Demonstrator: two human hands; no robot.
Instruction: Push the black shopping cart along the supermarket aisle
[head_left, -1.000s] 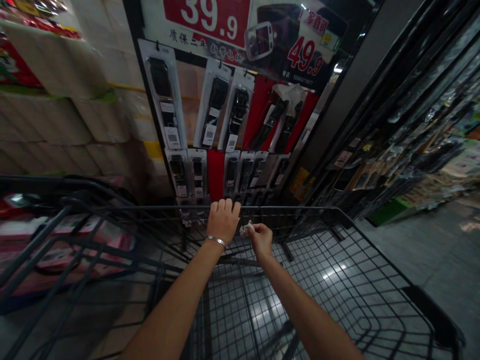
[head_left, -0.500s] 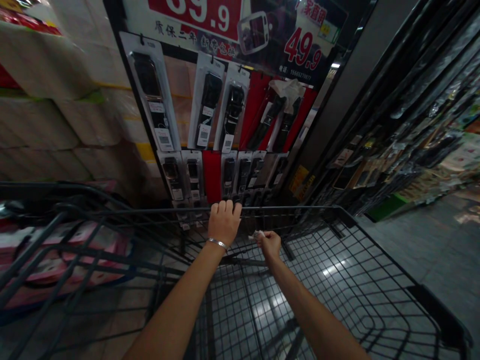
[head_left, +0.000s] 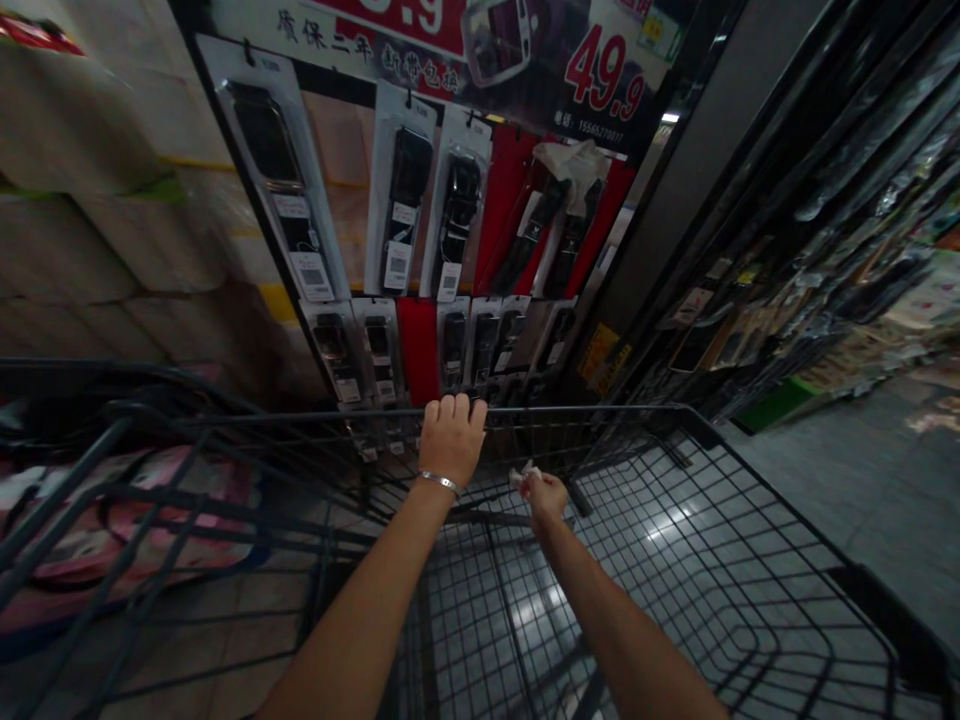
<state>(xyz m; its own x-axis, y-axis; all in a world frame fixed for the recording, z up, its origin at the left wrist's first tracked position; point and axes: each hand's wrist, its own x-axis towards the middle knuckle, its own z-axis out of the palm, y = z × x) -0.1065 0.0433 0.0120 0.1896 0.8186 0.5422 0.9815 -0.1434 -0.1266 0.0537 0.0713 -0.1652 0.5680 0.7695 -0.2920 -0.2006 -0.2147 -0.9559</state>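
My left hand [head_left: 452, 438], with a silver bracelet on the wrist, is curled over the front rim of a black wire shopping cart [head_left: 720, 560]. Just to its right and lower, inside the cart, my right hand [head_left: 546, 495] is closed on a small crumpled white scrap [head_left: 520, 476], perhaps paper or cloth. Both forearms reach forward over the cart's basket. Nothing lies in the part of the basket that shows.
Ahead hangs a display board of belts in white blister packs [head_left: 396, 215] under red price signs reading 49.9 [head_left: 604, 85]. Stacked white cartons [head_left: 97, 190] stand at left, a second cart [head_left: 112, 480] at lower left, and a packed goods rack [head_left: 847, 280] lines the aisle at right.
My right hand with the white scrap has moved down and slightly right, deeper into the cart. The view has tilted downward, so the display has slid up. My left hand stays on the rim.
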